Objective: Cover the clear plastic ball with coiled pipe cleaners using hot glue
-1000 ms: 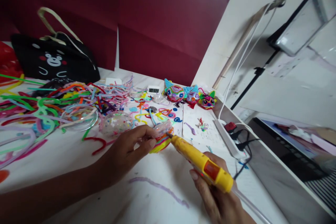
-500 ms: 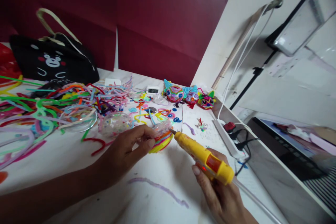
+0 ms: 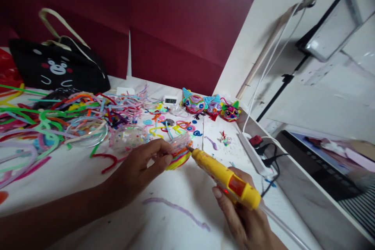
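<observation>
Between the thumb and fingers of my left hand [image 3: 149,160] is a rounded clear plastic shell [image 3: 181,140]. Its lower part is covered with pink, orange and yellow pipe cleaner rows [image 3: 179,160]. Part of the shell is hidden behind my fingers. My right hand [image 3: 246,211] is wrapped round a yellow hot glue gun [image 3: 225,174], with a clear glue stick [image 3: 285,224] poking out of its back. The gun's nozzle is at the shell's right edge, touching it or very close. A lilac pipe cleaner [image 3: 177,209] lies on the table in front of my hands.
Heaped pipe cleaners [image 3: 79,109] and a clear bowl [image 3: 88,133] fill the left. Finished animal heads [image 3: 195,103] and a small digital clock [image 3: 170,100] stand at the back. A power strip [image 3: 256,154] with cords lies along the right edge. A black bag [image 3: 58,66] sits back left.
The glue gun has shifted slightly left, its nozzle moving along the shell's edge. My left hand holds the shell in nearly the same place.
</observation>
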`<action>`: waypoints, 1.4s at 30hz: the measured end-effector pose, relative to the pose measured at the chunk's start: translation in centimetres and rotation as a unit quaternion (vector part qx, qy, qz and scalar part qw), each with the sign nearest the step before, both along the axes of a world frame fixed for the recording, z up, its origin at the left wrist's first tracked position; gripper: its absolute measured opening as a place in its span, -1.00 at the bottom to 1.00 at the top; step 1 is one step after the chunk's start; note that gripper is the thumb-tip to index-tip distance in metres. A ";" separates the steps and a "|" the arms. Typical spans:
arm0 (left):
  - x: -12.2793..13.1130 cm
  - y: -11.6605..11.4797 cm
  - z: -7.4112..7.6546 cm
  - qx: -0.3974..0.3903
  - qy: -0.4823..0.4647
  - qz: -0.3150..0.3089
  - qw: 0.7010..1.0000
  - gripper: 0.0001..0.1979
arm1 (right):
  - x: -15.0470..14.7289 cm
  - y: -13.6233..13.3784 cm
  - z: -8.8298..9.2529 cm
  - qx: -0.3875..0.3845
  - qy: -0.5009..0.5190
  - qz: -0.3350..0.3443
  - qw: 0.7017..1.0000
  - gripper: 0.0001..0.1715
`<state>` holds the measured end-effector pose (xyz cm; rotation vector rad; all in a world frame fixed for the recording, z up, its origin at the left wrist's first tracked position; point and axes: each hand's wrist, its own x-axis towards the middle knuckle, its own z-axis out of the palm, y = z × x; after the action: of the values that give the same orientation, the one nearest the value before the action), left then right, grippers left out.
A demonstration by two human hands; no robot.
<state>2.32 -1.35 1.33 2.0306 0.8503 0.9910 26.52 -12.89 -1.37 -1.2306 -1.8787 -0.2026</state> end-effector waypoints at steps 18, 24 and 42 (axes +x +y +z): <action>-0.1 0.1 -0.3 0.004 -0.005 -0.010 1.000 -0.79 | -0.1 0.0 -0.3 -0.006 0.017 -0.020 1.000 -0.71; -0.1 0.0 -0.2 0.013 0.002 -0.003 1.000 -0.79 | -0.3 0.0 0.1 -0.007 0.016 0.012 1.000 -0.65; 0.4 -1.0 0.6 -0.033 -0.031 0.038 0.998 -0.80 | -0.5 -0.4 -0.7 -0.080 0.136 -0.064 0.985 -0.71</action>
<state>2.73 -2.32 1.93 1.9134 0.9206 1.0484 26.05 -13.28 -2.12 -1.4129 -1.6053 0.0474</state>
